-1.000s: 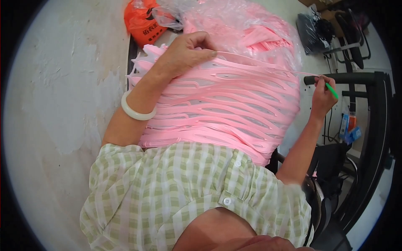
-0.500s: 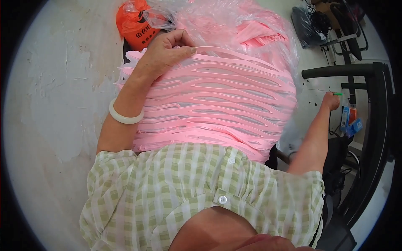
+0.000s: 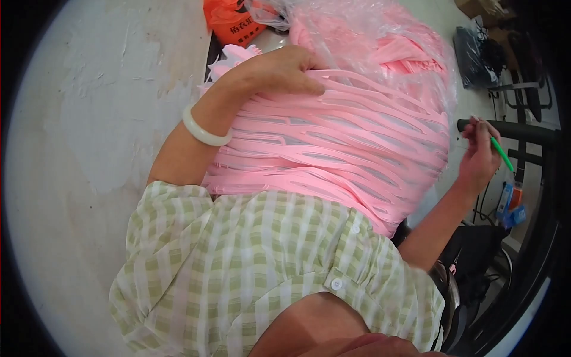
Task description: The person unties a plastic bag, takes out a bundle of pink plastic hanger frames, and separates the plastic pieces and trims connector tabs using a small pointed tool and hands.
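Observation:
A pile of pink fabric strips (image 3: 333, 134) lies across my lap, with long slits showing pale material between them. My left hand (image 3: 288, 68), a white bangle (image 3: 205, 132) on its wrist, rests at the pile's far edge. Its thumb lies over the top strip and its fingers curl behind, closed on the fabric. Off to the right of the pile, my right hand (image 3: 480, 152) is raised and holds a thin green pen-like tool (image 3: 501, 153) between its fingers. The tool's exact kind cannot be made out.
Beyond the strips sits a clear plastic bag (image 3: 437, 35) with more pink fabric. An orange bag (image 3: 235, 24) lies at the far left. A dark armrest or rail (image 3: 526, 132) is close to my right hand. Small blue packets (image 3: 513, 215) lie behind it.
My right hand has come up and inward with the green tool, nearer the pink strips. My left hand stays at the far edge, its thumb further over the strips. The view has shifted.

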### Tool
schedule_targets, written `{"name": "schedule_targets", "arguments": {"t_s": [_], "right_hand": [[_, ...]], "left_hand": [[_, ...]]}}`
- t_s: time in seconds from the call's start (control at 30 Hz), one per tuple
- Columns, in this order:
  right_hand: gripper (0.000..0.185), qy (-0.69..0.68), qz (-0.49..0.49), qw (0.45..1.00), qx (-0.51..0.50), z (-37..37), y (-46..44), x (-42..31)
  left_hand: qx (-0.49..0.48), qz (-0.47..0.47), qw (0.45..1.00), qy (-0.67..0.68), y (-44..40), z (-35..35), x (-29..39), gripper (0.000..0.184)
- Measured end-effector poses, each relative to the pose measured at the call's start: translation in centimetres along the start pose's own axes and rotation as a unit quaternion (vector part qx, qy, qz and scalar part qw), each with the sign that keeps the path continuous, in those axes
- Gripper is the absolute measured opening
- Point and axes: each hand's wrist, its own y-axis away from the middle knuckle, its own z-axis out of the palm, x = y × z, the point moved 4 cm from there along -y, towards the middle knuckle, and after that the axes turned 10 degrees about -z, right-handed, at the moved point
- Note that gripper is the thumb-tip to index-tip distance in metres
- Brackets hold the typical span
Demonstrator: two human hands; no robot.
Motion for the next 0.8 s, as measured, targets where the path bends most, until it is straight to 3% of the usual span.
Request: {"name": "schedule_targets", "arguments": {"t_s": [0.07,0.17,0.3,0.8], "right_hand": [[0.009,-0.076,-0.049,0.987,-0.136,6.1,4.3,-3.1],[0.009,-0.173,0.032,0.959,-0.223,11.7,7.8,-3.2],[0.008,-0.203,0.124,0.951,-0.198,14.5,9.6,-1.5],[0.011,-0.165,0.106,0.957,-0.212,16.2,10.9,-0.6]], "left_hand": [[-0.011,-0.006,1.0,0.009,-0.2,0.2,-0.4,0.037],[-0.03,0.01,0.997,0.068,-0.7,0.6,-0.7,0.038],[-0.031,0.013,0.991,0.13,-0.7,0.4,-1.2,0.044],[-0.031,0.012,0.986,0.166,-0.1,0.4,-0.8,0.041]]}}
